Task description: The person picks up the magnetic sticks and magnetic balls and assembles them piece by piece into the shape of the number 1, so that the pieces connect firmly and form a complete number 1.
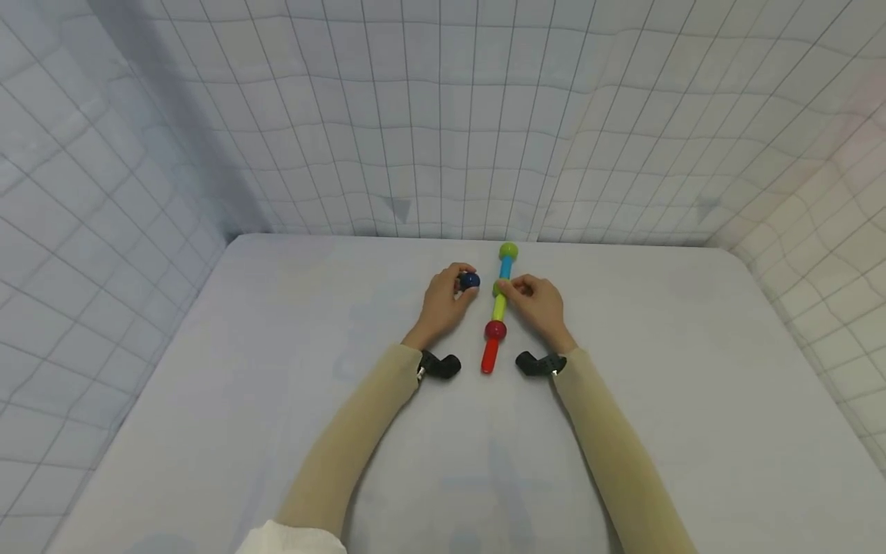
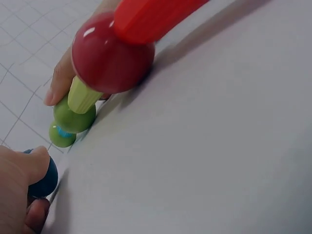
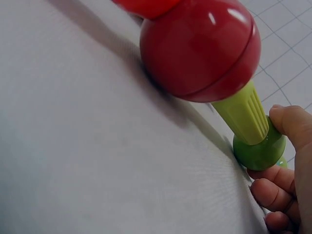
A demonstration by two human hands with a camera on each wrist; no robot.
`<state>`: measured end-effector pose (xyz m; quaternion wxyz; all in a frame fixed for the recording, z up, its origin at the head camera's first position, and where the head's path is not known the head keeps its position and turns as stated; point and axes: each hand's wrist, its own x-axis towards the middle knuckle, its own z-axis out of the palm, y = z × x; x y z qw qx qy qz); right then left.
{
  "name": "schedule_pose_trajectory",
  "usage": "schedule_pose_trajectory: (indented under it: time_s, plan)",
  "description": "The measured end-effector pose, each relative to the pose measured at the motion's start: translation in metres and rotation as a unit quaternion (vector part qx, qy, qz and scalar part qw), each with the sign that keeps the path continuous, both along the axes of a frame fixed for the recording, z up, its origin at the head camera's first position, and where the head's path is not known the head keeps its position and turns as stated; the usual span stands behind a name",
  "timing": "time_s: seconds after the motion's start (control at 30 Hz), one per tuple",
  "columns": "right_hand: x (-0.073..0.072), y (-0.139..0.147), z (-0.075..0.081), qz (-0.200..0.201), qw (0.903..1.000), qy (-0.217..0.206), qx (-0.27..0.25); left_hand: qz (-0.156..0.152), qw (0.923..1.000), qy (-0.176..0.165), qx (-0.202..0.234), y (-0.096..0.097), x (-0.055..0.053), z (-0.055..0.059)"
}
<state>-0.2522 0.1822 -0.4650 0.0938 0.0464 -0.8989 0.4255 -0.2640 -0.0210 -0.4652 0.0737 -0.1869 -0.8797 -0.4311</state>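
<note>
A chain of toy rods and balls lies along the white table. Starting at the near end, it has a red rod [image 1: 490, 358], a dark red ball [image 1: 495, 330], a yellow-green rod [image 1: 499, 308], a green ball [image 3: 258, 155], a light blue rod [image 1: 506, 268] and another green ball [image 1: 508, 250]. My right hand [image 1: 542, 305] pinches the middle green ball between thumb and fingers. To the left of the chain, my left hand [image 1: 443, 302] holds a dark blue ball [image 1: 471, 281], apart from the chain. Fingers partly cover the blue ball in the left wrist view.
The white tabletop [image 1: 277, 400] ends at a grid-patterned back curtain [image 1: 415, 138] just beyond the chain's far end. Similar sheets hang at both sides. Each wrist wears a black camera band [image 1: 440, 365].
</note>
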Motion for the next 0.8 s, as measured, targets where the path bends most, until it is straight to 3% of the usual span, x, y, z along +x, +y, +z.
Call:
schedule_pose_trajectory:
  time_s: [0.3,0.57,0.8]
  plan:
    - [0.002,-0.001,-0.001,-0.004,0.9999,-0.010,0.001,-0.008,0.9977,-0.017,0.066,-0.014,0.047,-0.001]
    - [0.005,-0.001,-0.003,-0.008,0.9998,-0.017,0.007,0.028,0.9794,-0.096,0.175,-0.019,0.082,-0.002]
    - [0.005,-0.001,0.001,-0.011,0.9998,-0.013,0.007,0.024,0.9774,-0.104,0.182,-0.019,0.104,0.001]
